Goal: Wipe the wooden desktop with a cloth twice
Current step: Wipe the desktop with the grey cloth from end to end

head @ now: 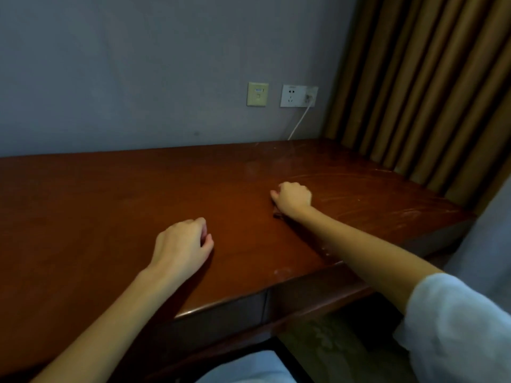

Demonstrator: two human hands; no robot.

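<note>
The right hand (292, 199) lies knuckles-up on the reddish-brown wooden tabletop (110, 194), right of centre. Its fingers (287, 186) are curled down and inward. Only a small dark reddish-brown cloth (278, 214) edge shows, at the near side of the wrist. The rest is hidden under the palm, so the grip looks like a bunched hold, though that is a judgement.

Pale, dull streaks (387, 194) lie to the right of and beyond this hand, running roughly left to right towards the right edge. The right hand is much the nearer one to them. The left hand (182, 244) rests nearer and to the left, well apart from the cloth. Its fingers are loosely curled and hold nothing.

No object stands on the wood in the cloth's way. A white cable (300, 120) drops from the white wall socket (298, 95) to the far edge. Brown-and-gold striped curtains (428, 92) hang over the far right corner and could snag a long stroke.
</note>
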